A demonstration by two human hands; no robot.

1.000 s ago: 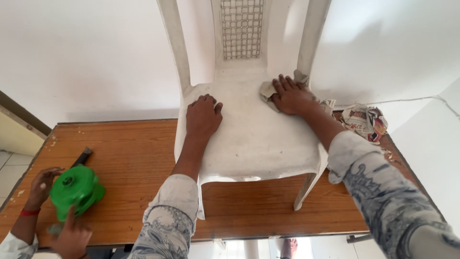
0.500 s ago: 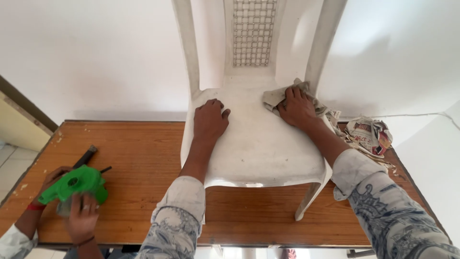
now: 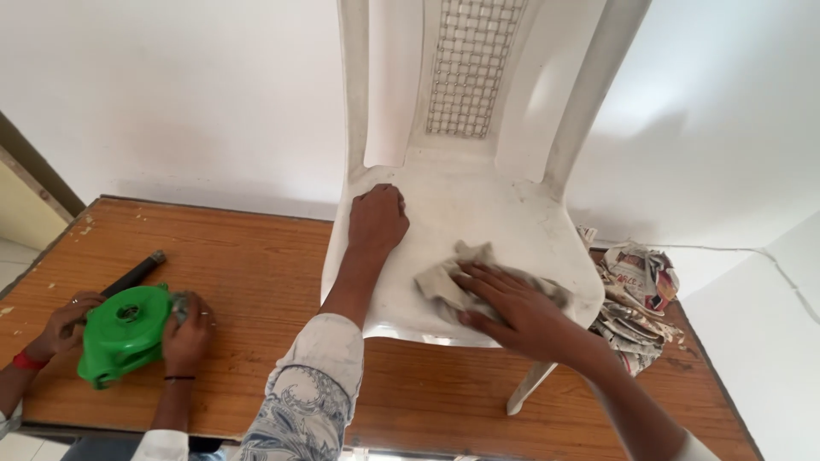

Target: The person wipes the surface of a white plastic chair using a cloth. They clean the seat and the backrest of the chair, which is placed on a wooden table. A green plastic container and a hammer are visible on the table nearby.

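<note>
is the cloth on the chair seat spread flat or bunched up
Bunched up: the cloth lies crumpled in folds under the right hand on the white chair seat.

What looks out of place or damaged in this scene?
The white plastic chair stands on top of the wooden table rather than the floor, its seat grimy under the right hand and cloth. The table's left edge is chipped, and crumpled newspaper lies at the right.
</note>
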